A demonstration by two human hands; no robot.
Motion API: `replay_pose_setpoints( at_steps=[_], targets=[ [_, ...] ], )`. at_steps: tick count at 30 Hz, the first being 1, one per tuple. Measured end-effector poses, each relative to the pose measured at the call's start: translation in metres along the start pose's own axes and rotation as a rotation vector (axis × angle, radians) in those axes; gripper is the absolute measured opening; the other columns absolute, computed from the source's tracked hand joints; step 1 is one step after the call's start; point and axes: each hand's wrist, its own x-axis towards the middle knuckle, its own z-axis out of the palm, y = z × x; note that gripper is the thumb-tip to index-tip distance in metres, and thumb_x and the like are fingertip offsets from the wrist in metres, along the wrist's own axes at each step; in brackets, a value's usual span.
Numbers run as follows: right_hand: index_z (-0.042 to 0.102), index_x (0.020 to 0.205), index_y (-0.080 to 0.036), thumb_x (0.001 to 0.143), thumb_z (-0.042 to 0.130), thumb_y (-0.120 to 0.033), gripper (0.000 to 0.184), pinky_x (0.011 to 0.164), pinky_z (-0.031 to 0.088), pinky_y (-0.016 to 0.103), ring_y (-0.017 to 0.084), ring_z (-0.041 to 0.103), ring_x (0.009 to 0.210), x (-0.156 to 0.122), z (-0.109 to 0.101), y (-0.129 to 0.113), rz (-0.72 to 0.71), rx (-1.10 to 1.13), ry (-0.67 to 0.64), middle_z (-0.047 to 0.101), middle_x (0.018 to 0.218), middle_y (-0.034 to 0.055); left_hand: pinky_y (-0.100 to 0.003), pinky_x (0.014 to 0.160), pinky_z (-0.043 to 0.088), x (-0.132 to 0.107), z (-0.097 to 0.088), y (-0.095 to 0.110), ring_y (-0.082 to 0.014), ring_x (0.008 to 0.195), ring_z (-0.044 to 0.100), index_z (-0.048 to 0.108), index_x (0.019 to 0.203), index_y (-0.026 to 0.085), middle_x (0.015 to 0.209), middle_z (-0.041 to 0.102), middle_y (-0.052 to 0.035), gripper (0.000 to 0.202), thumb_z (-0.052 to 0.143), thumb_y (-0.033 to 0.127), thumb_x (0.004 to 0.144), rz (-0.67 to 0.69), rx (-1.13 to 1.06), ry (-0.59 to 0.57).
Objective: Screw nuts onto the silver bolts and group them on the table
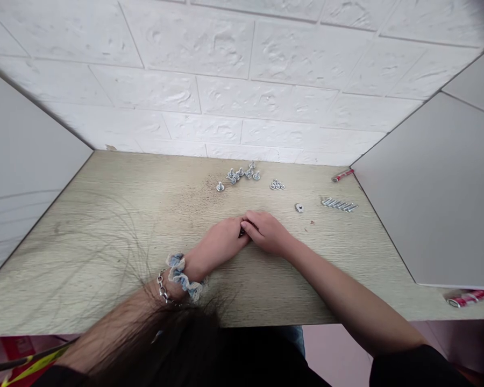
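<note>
My left hand (220,243) and my right hand (268,232) rest together on the wooden table (116,242) near its middle. Their fingertips meet around a small dark part (242,231) that is mostly hidden, so I cannot name it. Both hands have their fingers curled and pinched. Behind them lie a heap of assembled bolts with nuts (242,174), a single bolt (220,186), a small pile of nuts (277,185), one washer (299,207) and a row of plain bolts (339,204). A scrunchie and a chain bracelet circle my left wrist.
White partition panels wall the table on the left and right, with a brick-pattern wall behind. A red-handled tool (342,175) lies at the back right corner. Another red object (469,298) lies at the front right edge. Strands of my hair hang in front.
</note>
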Motion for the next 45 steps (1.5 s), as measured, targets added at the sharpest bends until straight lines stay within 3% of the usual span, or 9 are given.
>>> replay_pose_setpoints(
  at_steps=[12, 29, 45],
  targets=[
    [0.044, 0.074, -0.018, 0.090, 0.033, -0.027, 0.021, 0.062, 0.031, 0.027, 0.015, 0.046, 0.066, -0.0007, 0.0012, 0.0008, -0.010, 0.010, 0.019, 0.053, 0.070, 0.0023, -0.029, 0.066, 0.042, 0.0010, 0.0038, -0.0044, -0.0196, 0.079, 0.059, 0.057, 0.096, 0.019, 0.094, 0.064, -0.0051, 0.023, 0.040, 0.027, 0.083, 0.059, -0.045, 0.036],
    [0.043, 0.073, -0.018, 0.090, 0.032, -0.028, 0.023, 0.061, 0.030, 0.027, 0.015, 0.045, 0.064, -0.0008, 0.0016, 0.0011, -0.012, 0.006, 0.021, 0.051, 0.068, 0.0020, -0.029, 0.068, 0.043, 0.0009, 0.0027, -0.0045, -0.0207, 0.081, 0.059, 0.057, 0.096, 0.017, 0.094, 0.064, -0.0071, 0.023, 0.041, 0.027, 0.082, 0.048, -0.031, 0.035],
    [0.052, 0.081, -0.017, 0.090, 0.035, -0.023, 0.019, 0.066, 0.035, 0.027, 0.015, 0.050, 0.072, 0.0006, 0.0046, 0.0052, -0.043, 0.042, 0.068, 0.058, 0.077, 0.0033, -0.028, 0.073, 0.042, 0.0035, 0.0001, -0.0060, -0.0187, 0.079, 0.059, 0.060, 0.089, 0.016, 0.087, 0.065, -0.0067, 0.018, 0.046, 0.023, 0.080, 0.058, -0.041, 0.092]
  ],
)
